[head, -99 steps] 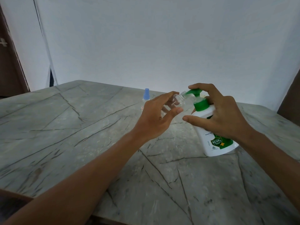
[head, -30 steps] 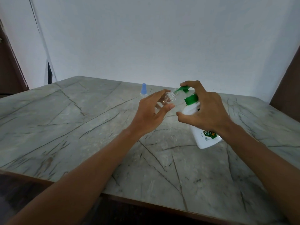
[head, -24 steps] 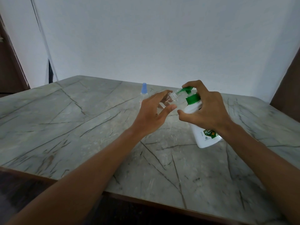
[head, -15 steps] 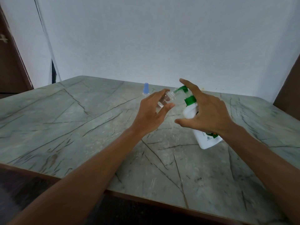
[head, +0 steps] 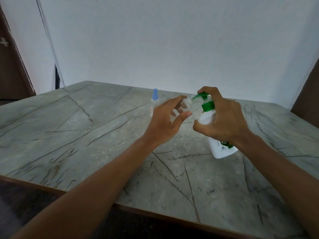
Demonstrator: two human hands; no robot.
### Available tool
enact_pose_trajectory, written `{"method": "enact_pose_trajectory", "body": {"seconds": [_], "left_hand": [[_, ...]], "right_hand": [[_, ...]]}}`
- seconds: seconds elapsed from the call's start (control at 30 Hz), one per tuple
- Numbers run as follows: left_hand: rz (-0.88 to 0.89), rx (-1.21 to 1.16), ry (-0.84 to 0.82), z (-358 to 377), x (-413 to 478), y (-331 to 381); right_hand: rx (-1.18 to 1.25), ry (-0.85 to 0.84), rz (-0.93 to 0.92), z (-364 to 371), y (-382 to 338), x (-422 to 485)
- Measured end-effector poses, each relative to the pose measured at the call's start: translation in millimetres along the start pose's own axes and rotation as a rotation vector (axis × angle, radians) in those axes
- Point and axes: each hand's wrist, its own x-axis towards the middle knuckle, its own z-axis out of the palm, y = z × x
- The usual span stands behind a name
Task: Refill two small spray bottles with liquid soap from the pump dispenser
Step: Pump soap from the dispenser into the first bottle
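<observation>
Presently, left hand point(head: 165, 123) pinches the uncapped clear spray bottle point(head: 185, 105) between thumb and fingers, its open neck tilted up to the green spout. Alongside, right hand point(head: 222, 123) grips the white pump dispenser point(head: 207, 117), forefinger curled over the pump head, base resting on the marble table point(head: 69, 135). Beyond the left hand, second spray bottle point(head: 154, 104), blue-capped, stands upright.

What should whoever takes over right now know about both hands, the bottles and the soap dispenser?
Left hand holds the uncapped clear spray bottle tilted, mouth at the green nozzle.
Right hand grips the pump dispenser, leaning on the table, forefinger atop it.
Fill level: cannot tell.
Blue-capped spray bottle stands capped behind the left hand.
To do: finish this one, cap it, fill the other.
</observation>
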Motion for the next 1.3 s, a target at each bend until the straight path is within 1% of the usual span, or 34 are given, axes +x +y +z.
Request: {"method": "enact_pose_trajectory", "body": {"seconds": [0.17,0.5,0.83,1.3], "left_hand": [[-0.011,0.034,0.018,-1.9,2.4,-3.1],[-0.007,0.049,-0.004,-3.4,2.7,-8.5],[-0.023,0.037,-0.018,-2.1,0.6,-9.6],[-0.018,0.016,-0.02,-1.6,-1.6,-2.2]], "right_hand": [[-0.154,-0.024,-0.007,-0.3,-2.4,-1.3],[-0.174,-0.042,-0.033,-2.7,-4.5,3.0],[-0.3,-0.051,-0.049,-2.7,-1.5,-0.3],[-0.252,-0.054,-0.043,-4.9,-0.4,2.9]]}}
